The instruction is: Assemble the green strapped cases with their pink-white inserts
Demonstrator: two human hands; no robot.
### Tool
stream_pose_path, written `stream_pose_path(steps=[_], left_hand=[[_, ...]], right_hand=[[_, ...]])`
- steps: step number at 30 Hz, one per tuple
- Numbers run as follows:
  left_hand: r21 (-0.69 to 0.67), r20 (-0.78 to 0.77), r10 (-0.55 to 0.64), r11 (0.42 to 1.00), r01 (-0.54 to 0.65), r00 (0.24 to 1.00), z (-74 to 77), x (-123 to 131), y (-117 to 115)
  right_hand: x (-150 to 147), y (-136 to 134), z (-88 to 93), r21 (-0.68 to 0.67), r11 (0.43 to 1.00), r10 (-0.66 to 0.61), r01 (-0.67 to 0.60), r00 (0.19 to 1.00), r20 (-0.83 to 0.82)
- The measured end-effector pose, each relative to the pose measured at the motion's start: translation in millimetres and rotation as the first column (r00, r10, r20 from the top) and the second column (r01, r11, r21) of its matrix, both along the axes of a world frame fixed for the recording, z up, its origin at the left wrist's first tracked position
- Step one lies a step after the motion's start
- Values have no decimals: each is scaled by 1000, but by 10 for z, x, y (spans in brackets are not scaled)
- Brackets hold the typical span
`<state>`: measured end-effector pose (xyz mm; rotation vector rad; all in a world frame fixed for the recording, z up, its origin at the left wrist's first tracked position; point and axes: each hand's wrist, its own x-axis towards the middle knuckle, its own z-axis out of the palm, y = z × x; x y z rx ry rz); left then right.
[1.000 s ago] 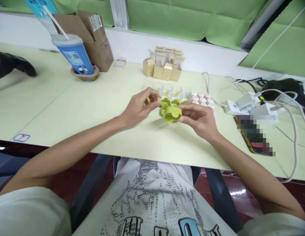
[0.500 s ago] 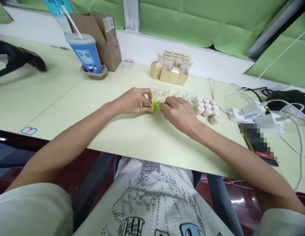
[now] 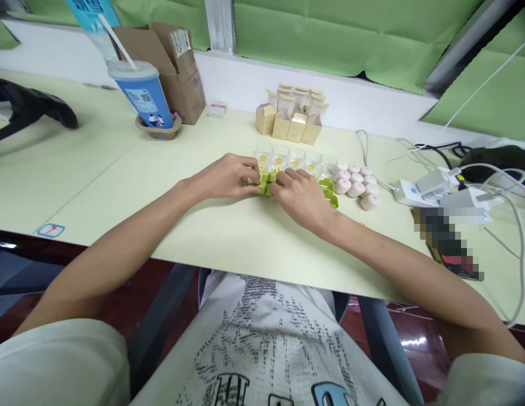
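My left hand (image 3: 228, 176) and my right hand (image 3: 302, 197) meet on the pale table (image 3: 118, 180), fingers curled and pinched on small yellow-green flower-shaped pieces (image 3: 265, 185) between them. More green pieces (image 3: 329, 190) lie just right of my right hand. Behind the hands stands a row of small clear cups (image 3: 298, 158) with yellow bits inside. Several pink rounded pieces (image 3: 357, 183) sit to the right of the cups.
A cluster of small cream cartons (image 3: 294, 115) stands at the back. A blue drink cup with a straw (image 3: 144, 98) and a brown cardboard box (image 3: 177, 67) are at back left. Chargers and cables (image 3: 448, 189) and a phone (image 3: 446, 239) lie at right.
A second ago both hands held a green flower piece above the table. They have since lowered and moved forward, and now press together on the green pieces near the cups.
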<state>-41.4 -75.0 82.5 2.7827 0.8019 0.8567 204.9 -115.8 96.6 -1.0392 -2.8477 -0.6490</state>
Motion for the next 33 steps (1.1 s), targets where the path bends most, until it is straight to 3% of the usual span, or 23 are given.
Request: stream_pose_path(steps=[13,19,23,27,33], left_hand=[[37,4,48,998,-48,999,7,-45,48],[77,-56,113,991,-109,992,-1,-96,86],[52,-61,108,993,-105,992,-26,-118,110],[66,-76,125,991,-120,989,-38,-118,122],[28,-38,128,992,-127,991,-41,-106,124]], right_hand=[[31,48,73,-80,995,-69,66,997,-32],[187,176,233,-81,986,-160,145,963,-219],[371,383,288,-237,957,-242,168,911,-333],[456,528,247,-429,896,-253,117,927,-275],[394,532,190,-486,866,-253,120,942,-219]])
